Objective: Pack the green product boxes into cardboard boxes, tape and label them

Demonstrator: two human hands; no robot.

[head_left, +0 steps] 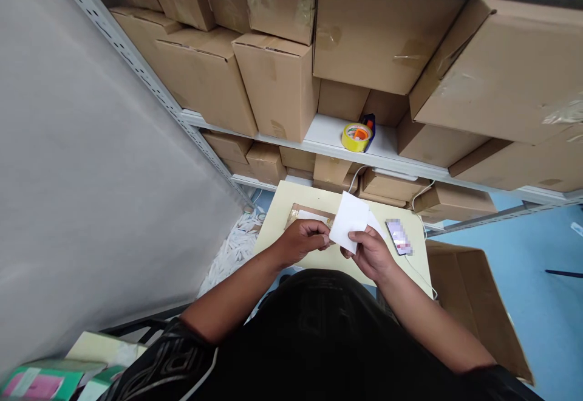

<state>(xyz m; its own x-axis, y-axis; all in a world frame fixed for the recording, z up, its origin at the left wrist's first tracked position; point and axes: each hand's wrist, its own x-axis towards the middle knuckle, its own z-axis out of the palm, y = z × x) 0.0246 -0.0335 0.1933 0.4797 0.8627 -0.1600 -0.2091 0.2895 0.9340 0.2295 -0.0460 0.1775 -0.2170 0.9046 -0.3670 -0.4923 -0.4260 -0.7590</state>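
I hold a white sheet of paper [350, 220] above a small pale yellow table [277, 219]. My right hand [371, 253] grips its lower right corner with curled fingers. My left hand [304, 238] is closed in a pinch at the sheet's lower left edge. Under my left hand a flat brown cardboard parcel [301, 212] with a white label lies on the table. A phone [399, 236] with a lit screen rests on the table's right side, a white cable running from it.
A white metal shelf [328, 137] ahead carries many cardboard boxes [273, 82] and a yellow tape roll [356, 137]. An open cardboard box [473, 304] stands on the blue floor at right. White scraps [232, 249] lie beside the grey wall at left.
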